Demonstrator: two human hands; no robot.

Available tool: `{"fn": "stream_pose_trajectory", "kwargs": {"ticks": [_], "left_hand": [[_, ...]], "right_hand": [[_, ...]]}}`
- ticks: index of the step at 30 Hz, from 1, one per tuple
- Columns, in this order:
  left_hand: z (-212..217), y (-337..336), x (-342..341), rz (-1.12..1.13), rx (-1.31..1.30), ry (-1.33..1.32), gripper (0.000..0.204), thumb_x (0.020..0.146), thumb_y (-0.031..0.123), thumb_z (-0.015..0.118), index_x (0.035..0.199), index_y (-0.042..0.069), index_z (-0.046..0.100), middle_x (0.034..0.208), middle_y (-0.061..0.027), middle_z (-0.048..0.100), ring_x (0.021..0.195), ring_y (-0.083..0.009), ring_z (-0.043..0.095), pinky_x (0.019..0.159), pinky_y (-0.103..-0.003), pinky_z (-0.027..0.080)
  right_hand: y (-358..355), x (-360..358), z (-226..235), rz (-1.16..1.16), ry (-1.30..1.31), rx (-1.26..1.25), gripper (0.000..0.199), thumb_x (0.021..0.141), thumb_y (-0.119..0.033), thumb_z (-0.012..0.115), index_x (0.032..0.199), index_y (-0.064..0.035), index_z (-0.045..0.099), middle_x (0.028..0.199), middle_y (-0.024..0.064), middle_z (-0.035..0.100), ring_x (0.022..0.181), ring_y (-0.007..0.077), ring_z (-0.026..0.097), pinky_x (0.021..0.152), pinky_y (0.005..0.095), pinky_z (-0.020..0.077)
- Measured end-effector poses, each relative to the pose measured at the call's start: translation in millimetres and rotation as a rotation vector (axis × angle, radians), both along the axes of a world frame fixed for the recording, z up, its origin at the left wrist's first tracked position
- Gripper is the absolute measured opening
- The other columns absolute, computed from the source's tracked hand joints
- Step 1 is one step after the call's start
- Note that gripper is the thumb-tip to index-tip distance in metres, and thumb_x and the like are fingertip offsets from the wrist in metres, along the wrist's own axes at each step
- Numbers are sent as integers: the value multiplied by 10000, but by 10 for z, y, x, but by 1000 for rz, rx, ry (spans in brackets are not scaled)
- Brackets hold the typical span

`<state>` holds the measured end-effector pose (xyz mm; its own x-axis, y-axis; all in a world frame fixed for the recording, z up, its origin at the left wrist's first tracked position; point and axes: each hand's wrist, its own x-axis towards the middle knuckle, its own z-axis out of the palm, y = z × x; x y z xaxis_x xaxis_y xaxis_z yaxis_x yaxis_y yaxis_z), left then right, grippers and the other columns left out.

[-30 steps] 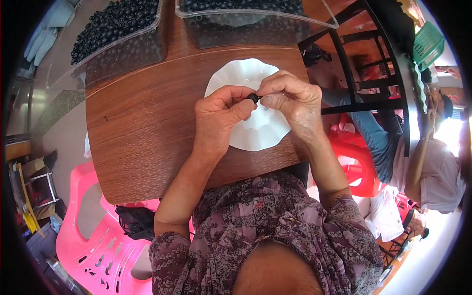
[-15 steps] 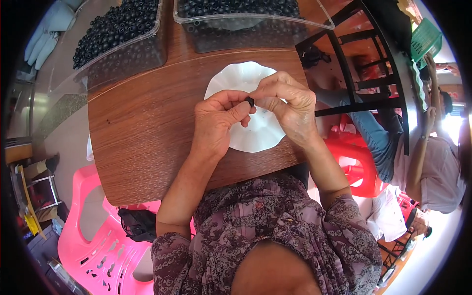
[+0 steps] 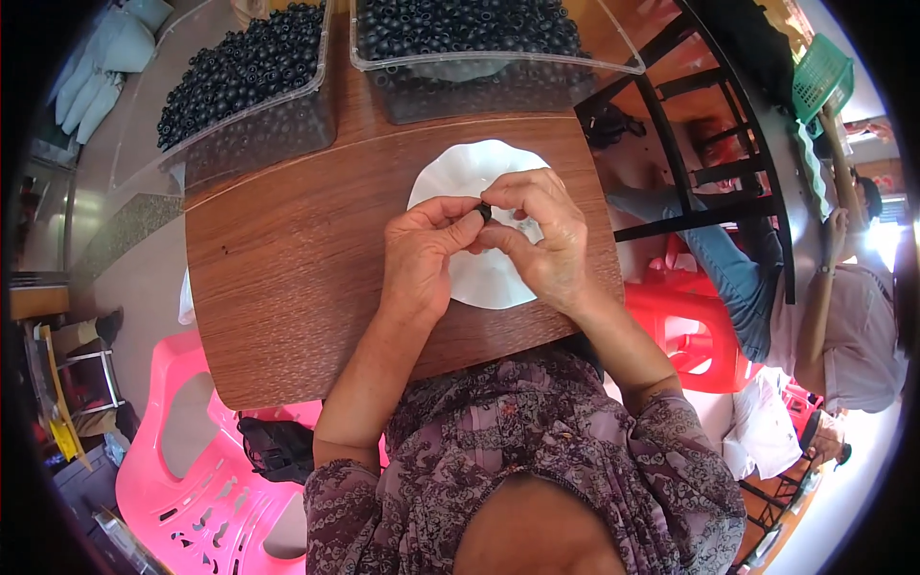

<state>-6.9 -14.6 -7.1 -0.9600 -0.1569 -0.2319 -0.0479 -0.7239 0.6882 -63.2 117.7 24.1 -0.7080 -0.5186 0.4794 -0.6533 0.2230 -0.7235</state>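
Note:
Over a white wavy-edged plate (image 3: 482,287), my left hand (image 3: 420,251) and my right hand (image 3: 549,235) meet fingertip to fingertip. A small black ring-like piece (image 3: 485,212) is pinched between them, held by the left thumb and index finger with the right fingertips touching it. Its exact shape is mostly hidden by the fingers. Small bits, too tiny to make out, lie on the plate beside my right hand.
Two clear plastic bins, a left bin (image 3: 278,120) and a right bin (image 3: 460,91), stand at the table's far side, full of small black ring-like pieces. A pink chair (image 3: 172,412) is at left. On the right are a red stool (image 3: 671,331), a black frame (image 3: 678,158) and a seated person (image 3: 853,335).
The whole view has shifted slightly, so bins and plate sit a little lower. My right thumb and fingers have changed their grip around the black piece; my left hand keeps its pinch.

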Motion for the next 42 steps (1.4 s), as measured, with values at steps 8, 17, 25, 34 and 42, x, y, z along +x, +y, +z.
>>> {"fn": "stream_pose_trajectory", "kwargs": {"ticks": [8,17,25,34,42], "left_hand": [[-25,11,5,36,42,-5,137,787,-10,613,907,-75,610,863,-118,640,788,-174,607,757,-271,475],[-22,8,43,42,24,11,152,811,13,594,931,-81,591,884,-113,627,797,-175,600,763,-307,489],[-37,19,63,115,-52,3,132,806,-5,590,916,-78,601,897,-112,632,801,-158,590,765,-286,475],[144,44,61,134,-137,127,136,813,10,607,920,-75,611,884,-114,648,816,-154,611,777,-253,468],[184,63,62,130,-150,125,162,815,23,609,944,-75,614,888,-113,651,817,-150,608,781,-255,462]], "right_hand": [[-71,-3,-41,-53,391,22,352,547,101,653,877,18,563,857,119,566,750,273,521,612,341,435],[-116,-1,-68,-50,466,0,344,521,96,629,852,41,554,822,130,557,706,270,506,582,344,422],[-151,-84,-68,21,501,-47,347,499,61,700,814,24,559,780,121,573,661,250,521,545,319,410],[-127,-106,22,50,338,-71,372,506,93,688,841,-1,555,803,108,567,702,270,516,581,344,423],[-84,-66,53,2,249,-87,378,520,83,705,860,-14,573,832,103,592,739,276,538,607,340,438]]}}
